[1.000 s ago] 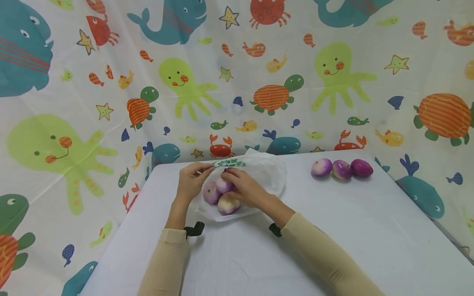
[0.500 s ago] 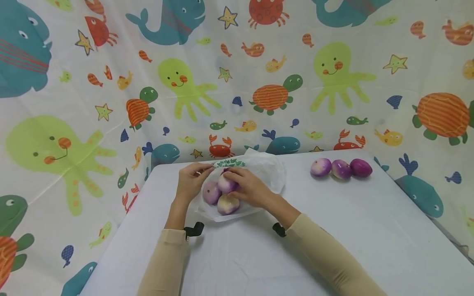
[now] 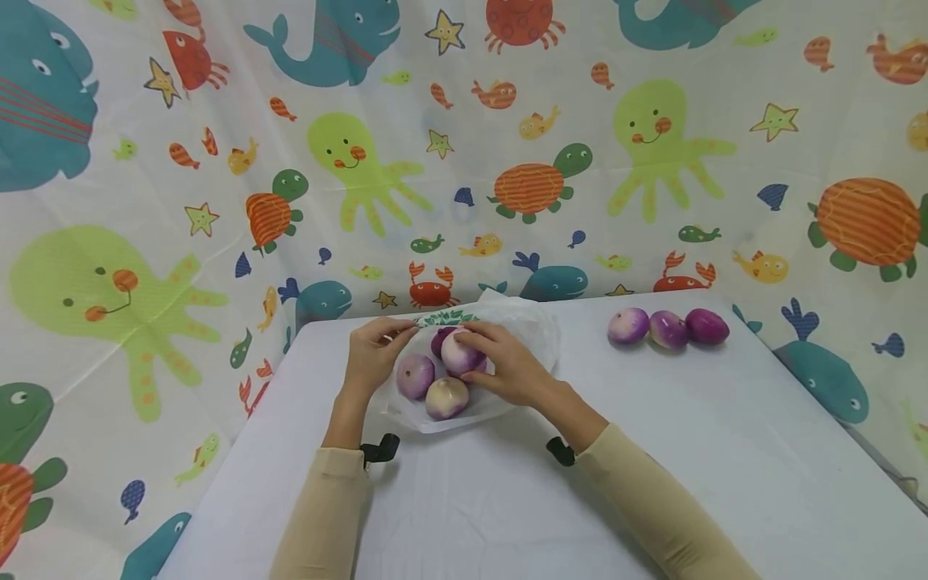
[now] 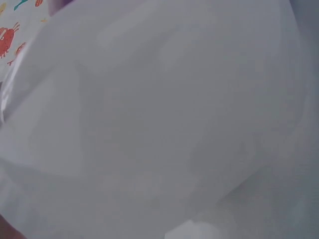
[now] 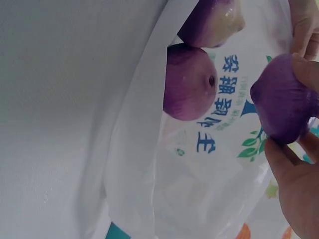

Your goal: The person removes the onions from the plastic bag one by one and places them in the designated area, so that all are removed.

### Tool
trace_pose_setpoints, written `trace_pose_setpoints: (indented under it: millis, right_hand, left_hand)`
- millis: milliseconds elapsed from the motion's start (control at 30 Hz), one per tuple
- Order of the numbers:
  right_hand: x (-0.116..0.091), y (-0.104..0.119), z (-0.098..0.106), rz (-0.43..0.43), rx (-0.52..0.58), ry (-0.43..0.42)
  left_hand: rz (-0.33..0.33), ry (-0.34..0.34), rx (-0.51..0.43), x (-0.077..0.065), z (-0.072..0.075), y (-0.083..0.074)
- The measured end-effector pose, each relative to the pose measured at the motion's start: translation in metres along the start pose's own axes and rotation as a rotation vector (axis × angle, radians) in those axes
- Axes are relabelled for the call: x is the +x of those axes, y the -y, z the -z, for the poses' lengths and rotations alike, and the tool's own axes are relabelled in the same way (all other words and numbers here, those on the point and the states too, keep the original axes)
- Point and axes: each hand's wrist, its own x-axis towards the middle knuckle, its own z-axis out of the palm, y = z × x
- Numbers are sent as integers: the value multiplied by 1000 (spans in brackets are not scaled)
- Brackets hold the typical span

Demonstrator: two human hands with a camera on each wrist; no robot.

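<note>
A white plastic bag [image 3: 535, 342] with green leaf print lies spread on the table. My left hand [image 3: 372, 354] pinches its upper left edge; the bag's pale film [image 4: 159, 109] fills the left wrist view. Over the bag, my right hand [image 3: 511, 372] holds a purple-and-white onion [image 3: 461, 354] between thumb and fingers; its purple side [image 5: 281, 102] shows in the right wrist view. One pinkish onion [image 3: 416, 376] and one paler onion [image 3: 446, 398] sit inside the bag. A dark purple onion [image 3: 438, 342] is partly hidden behind the held one.
Three purple onions [image 3: 669, 330] stand in a row at the back right of the white-covered table [image 3: 689, 451]. Behind and beside the table hangs a curtain [image 3: 464, 105] printed with sea animals.
My right hand has shifted right with the onion, away from the pinkish one. More of the dark purple onion now shows behind it. My left hand stays at the bag's edge.
</note>
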Motion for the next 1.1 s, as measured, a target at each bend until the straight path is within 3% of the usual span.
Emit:
trace_pose_setpoints:
  millis: [400,700,1100]
  right_hand:
    - [-6,-9,13,-38,14,-33]
    - [-8,-17,26,-51,-8,-130]
    - [-15,-28,40,-106,-16,-183]
  left_hand:
    - [5,11,7,-1,0,-4]
    - [8,15,23,0,0,-2]
    - [23,26,37,0,0,3]
